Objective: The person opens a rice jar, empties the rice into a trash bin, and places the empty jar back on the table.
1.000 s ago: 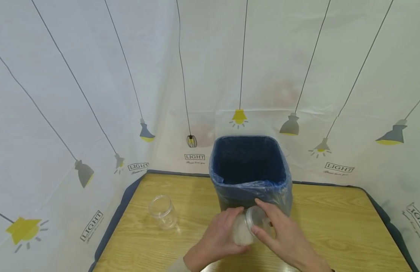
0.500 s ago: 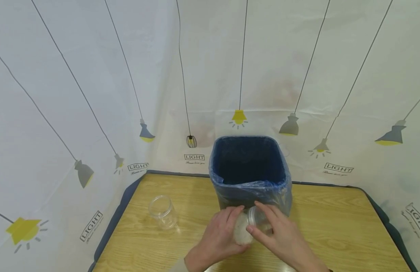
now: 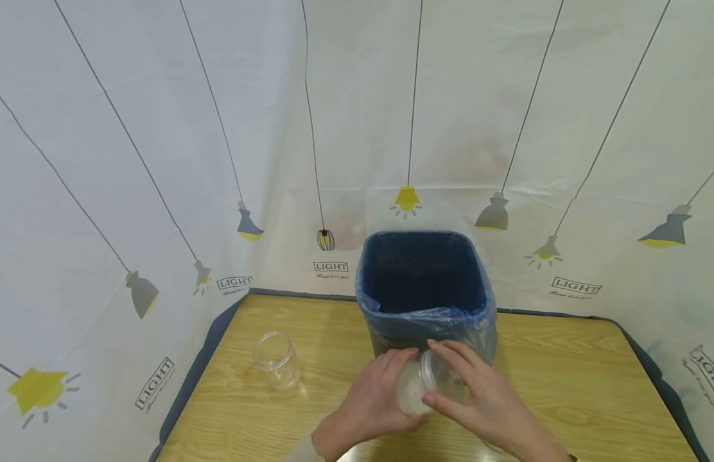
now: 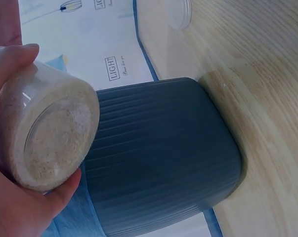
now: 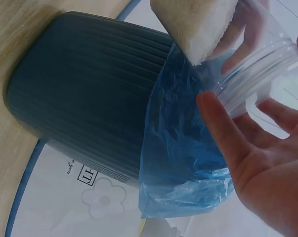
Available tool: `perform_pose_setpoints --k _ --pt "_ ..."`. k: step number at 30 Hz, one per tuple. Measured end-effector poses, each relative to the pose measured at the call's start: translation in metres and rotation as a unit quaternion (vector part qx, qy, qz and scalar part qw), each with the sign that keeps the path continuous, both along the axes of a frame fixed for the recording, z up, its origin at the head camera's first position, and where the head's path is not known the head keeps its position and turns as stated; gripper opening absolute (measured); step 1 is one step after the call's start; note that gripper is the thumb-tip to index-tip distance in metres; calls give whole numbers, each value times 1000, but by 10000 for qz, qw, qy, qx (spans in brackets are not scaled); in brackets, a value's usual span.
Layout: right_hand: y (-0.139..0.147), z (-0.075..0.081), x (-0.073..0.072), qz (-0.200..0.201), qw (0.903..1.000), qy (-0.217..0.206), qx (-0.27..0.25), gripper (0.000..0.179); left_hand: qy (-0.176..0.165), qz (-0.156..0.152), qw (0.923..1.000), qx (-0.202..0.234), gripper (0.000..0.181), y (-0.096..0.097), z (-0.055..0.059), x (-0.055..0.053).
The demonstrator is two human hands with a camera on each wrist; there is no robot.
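A clear jar (image 3: 410,393) of pale, rice-like grains is held tilted in front of the bin. My left hand (image 3: 368,401) grips its body, thumb and fingers curled round the side; the left wrist view shows the jar's base (image 4: 60,138). At the ringed, clear mouth end (image 5: 265,71), my right hand (image 3: 487,401) has its thumb and fingers spread round the rim. Whether a lid sits there I cannot tell. In the right wrist view the grains (image 5: 198,29) slope inside the jar, below the mouth. Part of the rim is hidden by the right fingers.
Behind the hands stands a dark bin (image 4: 163,148) with a blue plastic liner (image 5: 183,138) folded over its edge. To the left, a second clear jar (image 3: 283,369) stands upright on the wooden table (image 3: 322,327). A lamp-patterned sheet (image 3: 363,128) surrounds the table.
My right thumb and fingers have shifted slightly along the jar's rim. The jar stays in nearly the same tilted place, and my left hand keeps its grip. Bin and second jar are unmoved.
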State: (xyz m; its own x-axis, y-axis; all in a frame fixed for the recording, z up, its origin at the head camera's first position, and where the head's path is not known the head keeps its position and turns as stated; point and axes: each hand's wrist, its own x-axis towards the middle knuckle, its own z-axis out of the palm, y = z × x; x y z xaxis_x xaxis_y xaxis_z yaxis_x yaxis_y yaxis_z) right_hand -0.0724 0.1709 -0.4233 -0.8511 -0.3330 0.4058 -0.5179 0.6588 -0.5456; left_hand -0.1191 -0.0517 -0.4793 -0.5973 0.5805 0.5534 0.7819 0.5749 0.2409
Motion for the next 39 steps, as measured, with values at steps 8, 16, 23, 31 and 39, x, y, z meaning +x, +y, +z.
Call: perform_pose_setpoints --k 8,16,23,31,39 --pt "7 0 -1 330 9994 121 77 73 -422 -379 9983 -115 102 -4 7 -5" --pt "11 5 -1 820 9964 191 137 76 -946 -657 9930 -244 97 -7 15 -7" --pt "13 3 -4 1015 9943 312 86 79 -1201 -656 9903 -218 96 -8 16 -6" --pt "6 2 1 56 9981 -489 -381 73 -389 -143 9991 -83 102 -4 7 -1" --pt "-3 4 2 -619 9945 -842 -68 73 412 327 9986 21 100 0 4 2"
